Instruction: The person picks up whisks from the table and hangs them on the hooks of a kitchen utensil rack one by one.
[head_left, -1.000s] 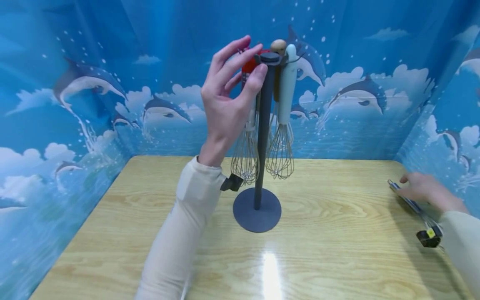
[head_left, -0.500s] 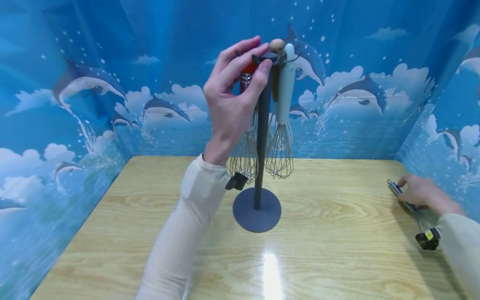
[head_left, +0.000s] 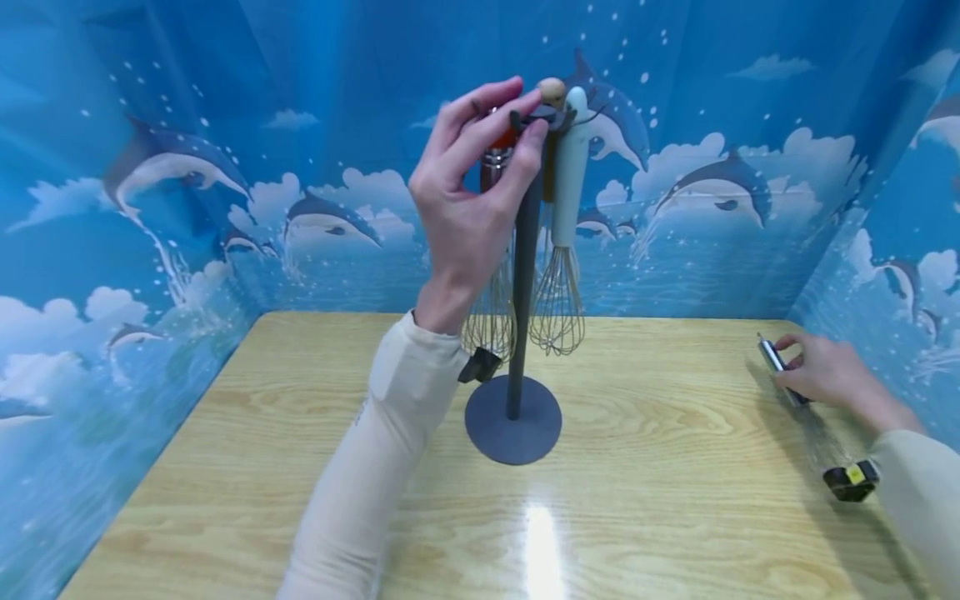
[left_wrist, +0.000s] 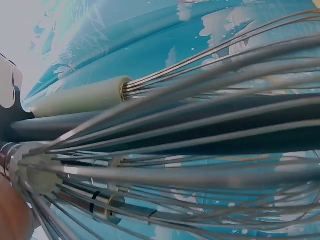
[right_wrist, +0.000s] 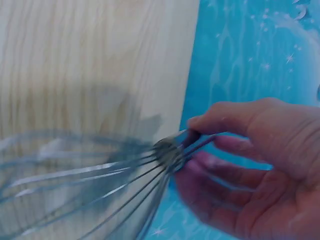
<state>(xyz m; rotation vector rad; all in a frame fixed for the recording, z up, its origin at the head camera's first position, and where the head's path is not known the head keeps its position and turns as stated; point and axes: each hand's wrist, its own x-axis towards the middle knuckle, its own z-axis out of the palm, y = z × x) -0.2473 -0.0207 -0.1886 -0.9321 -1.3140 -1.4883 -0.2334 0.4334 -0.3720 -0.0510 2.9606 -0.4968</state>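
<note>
At the stand's top (head_left: pixel 537 117) the left hand (head_left: pixel 468 192) pinches — right hand (head_left: pixel 817 375) grips a whisk (head_left: pixel 780 371).

A staged recording booth – dolphin-print backdrop (head_left: pixel 150 208) walls enclose a bare wooden table (head_left: pixel 675 467)

bright overhead light, glare on table (head_left: pixel 542 533), right wrist view motion-blurred

The steel whisk (head_left: pixel 780 371) has been lifted at its handle end by the right hand (head_left: pixel 817 373), which has been moved up and toward the stand (head_left: pixel 522 250) since a second ago; the left hand (head_left: pixel 468 204) has been shifted slightly right, its fingertips (head_left: pixel 529 137) now closed on the red-handled whisk (head_left: pixel 497 167) at the stand's top.
</note>
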